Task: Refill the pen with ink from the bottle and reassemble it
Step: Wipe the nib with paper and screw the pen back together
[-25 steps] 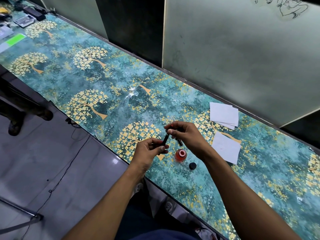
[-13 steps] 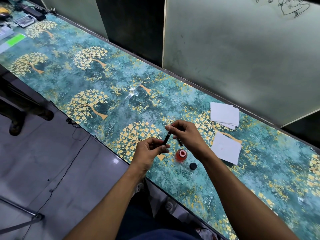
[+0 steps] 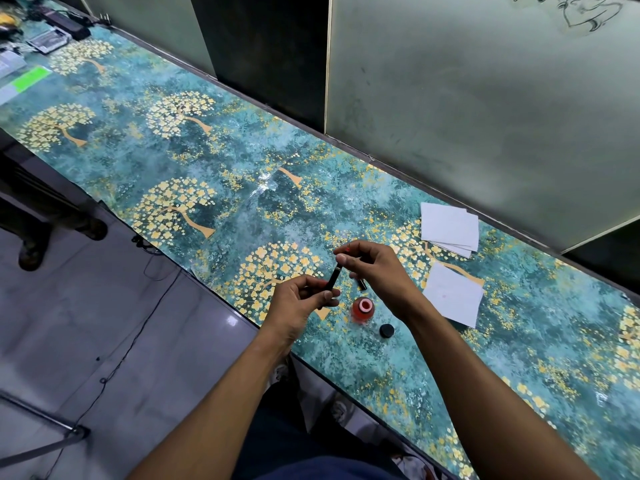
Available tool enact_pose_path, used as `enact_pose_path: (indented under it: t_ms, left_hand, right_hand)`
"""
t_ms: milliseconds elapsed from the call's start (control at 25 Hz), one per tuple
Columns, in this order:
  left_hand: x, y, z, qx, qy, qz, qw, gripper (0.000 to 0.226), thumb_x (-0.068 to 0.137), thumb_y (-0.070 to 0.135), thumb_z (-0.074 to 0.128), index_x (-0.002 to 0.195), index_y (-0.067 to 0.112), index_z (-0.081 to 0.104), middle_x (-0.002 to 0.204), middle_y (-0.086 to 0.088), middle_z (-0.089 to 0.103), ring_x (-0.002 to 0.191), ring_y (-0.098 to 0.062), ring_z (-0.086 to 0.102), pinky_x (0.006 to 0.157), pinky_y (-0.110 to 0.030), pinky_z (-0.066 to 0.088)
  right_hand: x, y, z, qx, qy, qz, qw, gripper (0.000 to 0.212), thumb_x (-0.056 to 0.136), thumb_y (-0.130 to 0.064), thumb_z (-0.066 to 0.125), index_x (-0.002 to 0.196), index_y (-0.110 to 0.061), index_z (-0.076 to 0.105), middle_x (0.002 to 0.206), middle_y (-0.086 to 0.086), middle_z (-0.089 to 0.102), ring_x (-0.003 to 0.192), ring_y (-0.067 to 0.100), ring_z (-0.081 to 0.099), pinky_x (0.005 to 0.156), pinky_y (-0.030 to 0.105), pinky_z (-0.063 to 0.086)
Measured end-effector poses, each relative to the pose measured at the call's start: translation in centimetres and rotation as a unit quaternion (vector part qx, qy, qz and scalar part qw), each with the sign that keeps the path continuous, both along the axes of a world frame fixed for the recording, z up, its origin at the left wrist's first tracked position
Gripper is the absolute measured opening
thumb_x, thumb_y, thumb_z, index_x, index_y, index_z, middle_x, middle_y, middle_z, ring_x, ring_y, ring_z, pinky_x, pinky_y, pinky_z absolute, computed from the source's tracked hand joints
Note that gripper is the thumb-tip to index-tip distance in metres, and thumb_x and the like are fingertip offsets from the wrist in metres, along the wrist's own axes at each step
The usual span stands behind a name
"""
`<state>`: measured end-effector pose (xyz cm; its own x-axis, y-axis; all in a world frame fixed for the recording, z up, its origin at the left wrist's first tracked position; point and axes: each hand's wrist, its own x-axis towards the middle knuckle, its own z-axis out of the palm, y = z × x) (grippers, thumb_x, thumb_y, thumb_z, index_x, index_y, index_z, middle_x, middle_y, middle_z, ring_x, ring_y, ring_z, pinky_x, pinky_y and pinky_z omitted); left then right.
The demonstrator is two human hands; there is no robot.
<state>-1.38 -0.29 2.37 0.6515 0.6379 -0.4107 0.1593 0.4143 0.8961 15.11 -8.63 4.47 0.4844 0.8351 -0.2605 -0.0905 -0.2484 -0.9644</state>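
My left hand [image 3: 298,306] grips a black pen barrel [image 3: 334,278] that points up and to the right. My right hand [image 3: 375,268] pinches the barrel's top end with thumb and forefinger, and another dark pen part [image 3: 361,284] pokes out below its palm. Just below the hands, an open red ink bottle [image 3: 362,309] stands on the teal table [image 3: 214,161]. Its black cap [image 3: 387,330] lies on the table to the right of it.
White paper sheets lie to the right: one [image 3: 453,295] near my right wrist, a small stack [image 3: 450,228] farther back by the wall panel [image 3: 485,98]. Devices and a green note [image 3: 29,79] sit at the far left end. The table's front edge runs just under my forearms.
Hardly any: both hands stay together over the bottle, with my right fingers shifting slightly on the barrel's top end.
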Motion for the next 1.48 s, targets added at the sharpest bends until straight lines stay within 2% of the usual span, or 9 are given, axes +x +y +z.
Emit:
enact_pose_path:
  t_ms: [160,440,680,840,920,1040,1200,1360,1480]
  left_hand:
    - [-0.1,0.2,-0.2,0.006,0.008,-0.008,1.000,0.015,0.084,-0.010,0.068,0.099,-0.008,0.067,0.091,-0.020,0.076,0.079,-0.032,0.075,0.078,-0.033,0.060]
    - [-0.1,0.0,-0.3,0.014,0.007,-0.005,1.000,0.013,0.084,-0.011,0.067,0.096,-0.007,0.067,0.089,-0.020,0.077,0.078,-0.030,0.075,0.074,-0.030,0.060]
    - [0.3,-0.3,-0.2,0.024,0.017,-0.004,1.000,0.018,0.082,-0.012,0.068,0.099,-0.015,0.064,0.092,-0.027,0.074,0.071,-0.025,0.075,0.065,-0.021,0.055]
    - [0.4,0.0,-0.1,0.019,0.014,-0.005,1.000,0.015,0.081,-0.012,0.070,0.095,-0.011,0.064,0.092,-0.028,0.073,0.074,-0.028,0.075,0.069,-0.027,0.058]
    - [0.5,0.0,0.0,0.018,0.017,-0.007,1.000,0.014,0.081,-0.012,0.069,0.094,-0.009,0.065,0.092,-0.027,0.074,0.076,-0.029,0.075,0.070,-0.028,0.058]
    - [0.7,-0.3,0.1,0.020,0.015,-0.015,1.000,0.015,0.082,-0.013,0.068,0.097,-0.012,0.065,0.092,-0.025,0.074,0.079,-0.028,0.075,0.072,-0.028,0.059]
    - [0.8,-0.4,0.1,0.020,0.016,-0.015,1.000,0.016,0.082,-0.010,0.071,0.096,-0.010,0.066,0.090,-0.024,0.075,0.080,-0.032,0.075,0.077,-0.035,0.061]
    - [0.9,0.0,-0.1,0.015,0.019,-0.013,1.000,0.012,0.082,-0.010,0.070,0.092,-0.004,0.068,0.089,-0.022,0.076,0.081,-0.033,0.075,0.081,-0.041,0.061]
    - [0.9,-0.3,-0.2,0.018,0.018,-0.018,1.000,0.014,0.084,-0.012,0.067,0.097,-0.010,0.066,0.091,-0.023,0.075,0.083,-0.032,0.075,0.080,-0.039,0.061]
  right_hand:
    - [0.0,0.0,-0.1,0.023,0.010,-0.015,1.000,0.010,0.088,-0.006,0.074,0.093,0.002,0.072,0.077,-0.004,0.071,0.062,0.004,0.056,0.057,0.019,0.043]
    - [-0.1,0.2,-0.6,0.012,0.013,-0.032,0.999,0.025,0.085,-0.009,0.079,0.069,-0.013,0.059,0.067,0.004,0.061,0.052,0.006,0.051,0.050,0.019,0.041]
    - [0.0,0.3,-1.2,-0.003,0.013,-0.064,0.998,0.029,0.079,-0.018,0.085,0.072,-0.010,0.058,0.060,0.004,0.053,0.053,0.011,0.045,0.051,0.025,0.038]
    - [0.3,-0.5,-0.6,-0.005,0.003,-0.020,1.000,0.013,0.089,-0.019,0.076,0.091,-0.007,0.072,0.074,-0.002,0.068,0.065,0.008,0.058,0.062,0.024,0.047]
    - [0.4,-0.6,-0.6,0.001,0.006,-0.011,1.000,0.007,0.089,-0.015,0.075,0.088,-0.008,0.072,0.070,-0.004,0.067,0.065,0.012,0.056,0.063,0.030,0.045]
    - [0.5,-0.4,-0.8,-0.011,0.004,-0.046,0.999,0.028,0.081,-0.024,0.084,0.069,-0.013,0.061,0.066,0.013,0.056,0.065,0.021,0.046,0.063,0.040,0.037]
    - [0.6,-0.6,-0.9,-0.024,-0.006,-0.057,0.998,0.035,0.078,-0.033,0.086,0.074,-0.006,0.063,0.071,0.015,0.059,0.066,0.021,0.050,0.064,0.042,0.040]
    - [0.9,-1.1,-0.7,-0.012,-0.010,-0.024,1.000,0.012,0.086,-0.023,0.079,0.095,-0.015,0.076,0.083,0.012,0.068,0.073,0.019,0.056,0.067,0.042,0.041]
    - [0.9,-1.3,-0.8,-0.012,0.002,-0.030,0.999,0.011,0.087,-0.016,0.077,0.088,-0.006,0.073,0.077,0.013,0.063,0.070,0.021,0.050,0.065,0.041,0.039]
